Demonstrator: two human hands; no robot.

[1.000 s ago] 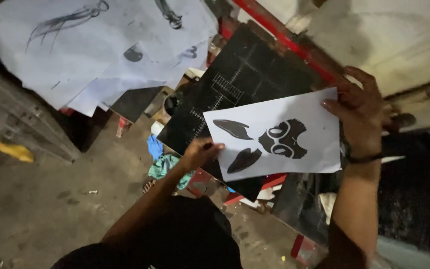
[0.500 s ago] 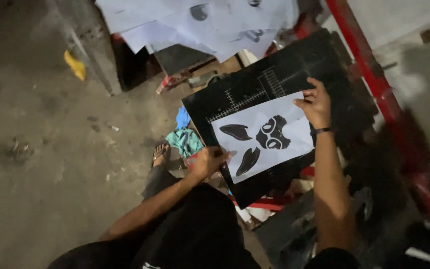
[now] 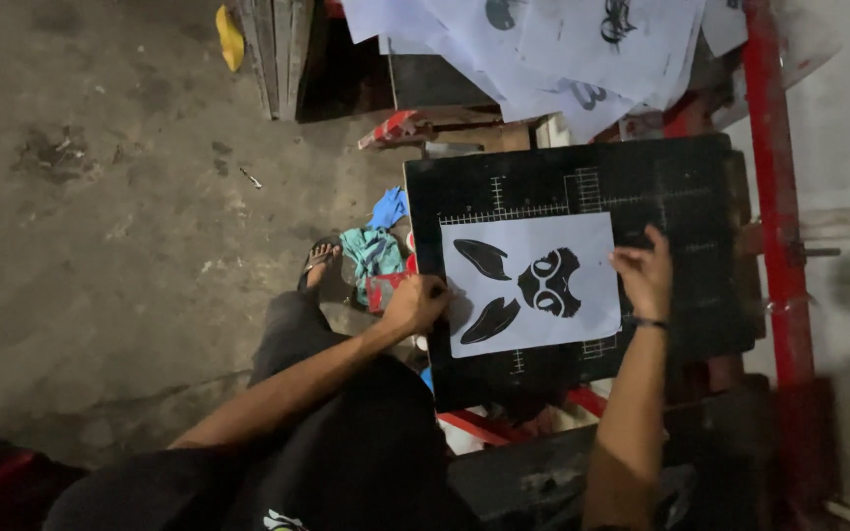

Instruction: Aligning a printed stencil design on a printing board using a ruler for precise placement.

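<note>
A white sheet (image 3: 582, 315) printed with black shapes, two ear-like leaves and a masked face, lies flat on a black board (image 3: 671, 187) marked with white ruler lines. My left hand (image 3: 413, 303) pinches the sheet's left edge at the board's rim. My right hand (image 3: 643, 275) presses its fingers on the sheet's right edge. A dark band circles my right wrist.
A pile of white printed sheets (image 3: 553, 39) overhangs the space above the board. A red metal frame (image 3: 774, 197) runs down the right side. Blue and teal rags (image 3: 376, 246) and my sandalled foot (image 3: 319, 261) are on the concrete floor, with a yellow object (image 3: 230, 34) farther off.
The sheet went from being held up in the air to lying flat on the black board. Both hands stayed on its edges. The view swung to look more straight down.
</note>
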